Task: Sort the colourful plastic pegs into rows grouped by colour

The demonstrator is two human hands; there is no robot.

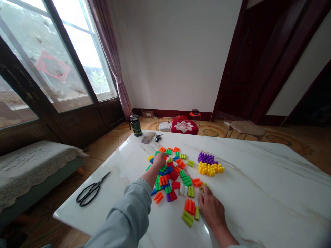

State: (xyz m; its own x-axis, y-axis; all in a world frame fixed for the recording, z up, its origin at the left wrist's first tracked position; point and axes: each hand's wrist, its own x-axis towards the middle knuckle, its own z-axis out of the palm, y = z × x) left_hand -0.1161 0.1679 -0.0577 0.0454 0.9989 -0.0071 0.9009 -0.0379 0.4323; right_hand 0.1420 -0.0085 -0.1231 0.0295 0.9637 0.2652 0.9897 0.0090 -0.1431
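Observation:
A pile of toy building blocks [163,181], made of joined round tubes in green, orange, red, blue, white and yellow-green, covers the middle of the table. My left hand [159,160] reaches into its far left part, fingers stretched over the blocks and apart, with nothing visible in its grip. Right of the pile, my right hand [212,206] has its fingertips closed on a yellow-green block [205,185], partly hidden by the fingers. An orange block [197,182] lies beside those fingertips. Purple blocks [206,157] and yellow blocks [210,169] are grouped by colour farther right.
Black-handled scissors [91,191] lie on the white marbled table [263,193] at the left. A dark flask [135,125] and a bunch of keys [158,138] are at the far left edge. A low bench [38,165] and a stool [247,128] stand beyond the table.

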